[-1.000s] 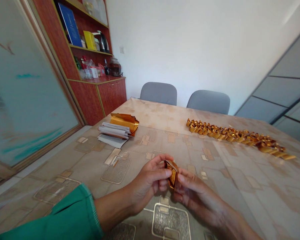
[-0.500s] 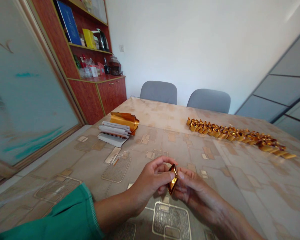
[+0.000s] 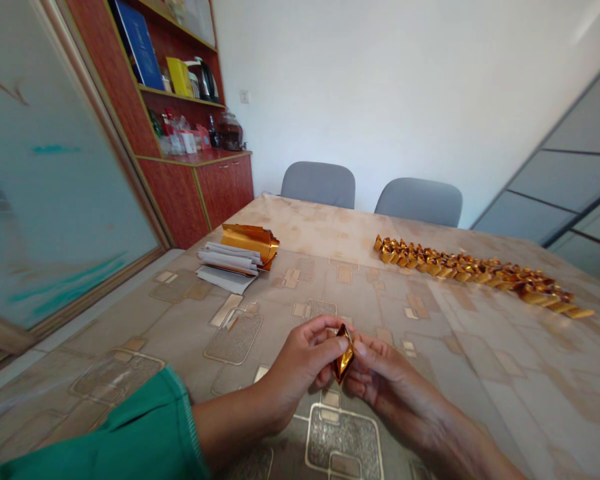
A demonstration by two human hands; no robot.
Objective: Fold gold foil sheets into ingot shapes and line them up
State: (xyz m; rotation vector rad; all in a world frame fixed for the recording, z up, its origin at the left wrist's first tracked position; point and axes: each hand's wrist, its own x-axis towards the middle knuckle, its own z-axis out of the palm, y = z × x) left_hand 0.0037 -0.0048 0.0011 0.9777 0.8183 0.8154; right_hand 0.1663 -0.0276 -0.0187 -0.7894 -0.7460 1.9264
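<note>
My left hand (image 3: 300,360) and my right hand (image 3: 383,372) meet above the near edge of the table, pinching a small folded piece of gold foil (image 3: 345,355) between their fingertips. The foil is narrow and stands on end, partly covered by my fingers. A long row of folded gold foil pieces (image 3: 470,275) lies across the table to the far right. At the far left sits a stack of white paper slips (image 3: 227,262) with curled gold foil sheets (image 3: 250,240) on top.
The table has a beige patterned cover (image 3: 420,347). A red wooden cabinet (image 3: 195,193) with cluttered shelves stands beyond its left side. Two grey chairs (image 3: 370,193) are at the far edge. A glass sliding door (image 3: 55,200) fills the left.
The foil piece is folded narrower and turned more upright between my fingertips. My hands have shifted only slightly.
</note>
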